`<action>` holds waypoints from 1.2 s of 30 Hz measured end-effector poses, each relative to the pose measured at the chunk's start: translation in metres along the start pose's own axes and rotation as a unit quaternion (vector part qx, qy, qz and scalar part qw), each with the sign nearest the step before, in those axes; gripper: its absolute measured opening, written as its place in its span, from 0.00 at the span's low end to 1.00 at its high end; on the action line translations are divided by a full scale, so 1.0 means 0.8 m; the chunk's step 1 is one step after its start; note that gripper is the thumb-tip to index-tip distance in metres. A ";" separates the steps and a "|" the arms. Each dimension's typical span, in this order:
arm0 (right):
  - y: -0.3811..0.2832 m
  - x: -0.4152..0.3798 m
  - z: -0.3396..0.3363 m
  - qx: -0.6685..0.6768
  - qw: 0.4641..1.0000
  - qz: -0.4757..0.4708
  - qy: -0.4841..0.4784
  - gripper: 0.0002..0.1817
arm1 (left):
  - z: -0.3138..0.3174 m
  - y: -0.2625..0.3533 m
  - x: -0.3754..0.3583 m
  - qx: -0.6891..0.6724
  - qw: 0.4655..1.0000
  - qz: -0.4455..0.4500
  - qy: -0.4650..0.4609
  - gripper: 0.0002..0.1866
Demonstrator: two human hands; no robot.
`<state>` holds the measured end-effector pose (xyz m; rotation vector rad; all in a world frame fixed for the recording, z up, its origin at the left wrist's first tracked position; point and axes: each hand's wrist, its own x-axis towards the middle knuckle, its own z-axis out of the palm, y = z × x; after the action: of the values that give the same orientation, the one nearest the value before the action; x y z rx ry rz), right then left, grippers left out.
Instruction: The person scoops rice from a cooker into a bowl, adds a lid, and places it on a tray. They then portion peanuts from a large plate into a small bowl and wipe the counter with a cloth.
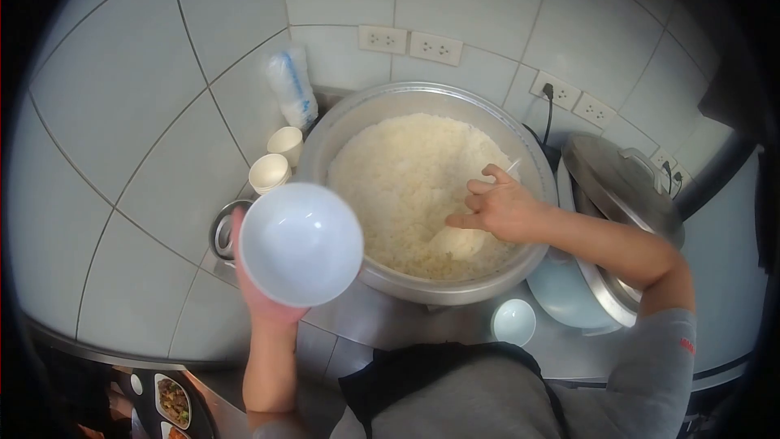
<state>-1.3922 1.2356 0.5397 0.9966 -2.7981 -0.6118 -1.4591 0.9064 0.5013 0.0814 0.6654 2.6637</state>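
Observation:
My left hand (pixel 268 302) is wrapped round a white bowl (pixel 302 244), its hollow turned up towards me and no food inside. The bowl is held in front of the left rim of a large metal pot (pixel 406 289). Cooked white rice (pixel 398 171) fills much of that pot. Over the rice on the right side, my right hand (pixel 501 210) grips a pale rice paddle (pixel 459 242). The paddle's blade rests in the rice under my fingers, and a clear handle end shows above them. Most of the handle is hidden by my hand.
Small cream cups (pixel 270 173) and a plastic-wrapped pack (pixel 291 85) stand left of the pot. A small white bowl (pixel 513 322) sits on the counter in front. At right is a second metal pot with its lid (pixel 621 183). Food dishes (pixel 173 401) lie at lower left.

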 end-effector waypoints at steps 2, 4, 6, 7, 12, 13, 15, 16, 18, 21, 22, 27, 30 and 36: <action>0.005 -0.014 -0.011 0.018 1.000 -0.012 -0.007 0.25 | 0.025 -0.009 0.010 0.031 0.999 -0.015 -0.009 0.39; 0.010 -0.030 -0.021 0.053 0.997 -0.015 -0.060 0.24 | 0.052 -0.009 0.012 -0.026 0.991 -0.125 -0.047 0.23; 0.014 -0.043 -0.029 0.113 0.990 -0.002 -0.086 0.23 | 0.057 -0.013 0.022 -0.010 0.986 -0.125 -0.108 0.23; 0.017 -0.048 -0.030 0.172 0.978 0.009 -0.114 0.22 | 0.058 -0.015 0.027 0.004 0.978 -0.124 -0.167 0.23; 0.048 -0.048 0.010 0.336 0.918 0.065 -0.202 0.23 | 0.075 -0.022 0.053 0.084 0.969 -0.201 -0.117 0.24; 0.057 -0.045 0.018 0.379 0.888 0.083 -0.246 0.23 | 0.077 -0.022 0.058 0.107 0.962 -0.231 -0.100 0.24; 0.076 -0.036 0.033 0.515 0.818 0.077 -0.246 0.23 | 0.079 -0.018 0.069 0.136 0.957 -0.242 -0.083 0.24; 0.084 -0.030 0.038 0.643 0.722 0.075 -0.246 0.22 | 0.080 -0.019 0.075 0.162 0.949 -0.262 -0.065 0.24; 0.110 -0.015 0.037 0.632 0.740 0.098 -0.210 0.23 | 0.081 -0.026 0.087 0.179 0.951 -0.248 -0.034 0.26; 0.124 0.021 -0.029 0.587 0.773 0.188 -0.151 0.24 | 0.081 -0.042 0.105 0.165 0.954 -0.244 -0.050 0.29; 0.119 0.036 -0.050 0.549 0.788 0.249 -0.125 0.25 | 0.084 -0.049 0.109 0.147 0.954 -0.256 -0.043 0.29; 0.087 0.081 -0.056 0.382 0.903 0.185 0.067 0.27 | 0.083 -0.078 0.133 0.091 0.964 -0.243 -0.053 0.28; 0.124 0.100 -0.046 0.304 0.912 0.233 0.145 0.24 | 0.083 -0.074 0.141 0.067 0.972 -0.226 -0.026 0.27; 0.188 0.142 0.088 -0.174 0.959 0.206 0.090 0.08 | 0.092 -0.034 0.132 0.041 0.979 -0.193 -0.050 0.29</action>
<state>-1.5845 1.2942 0.5328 0.3670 -2.5007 -0.8582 -1.5359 1.0015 0.5497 0.0964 0.6815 2.2453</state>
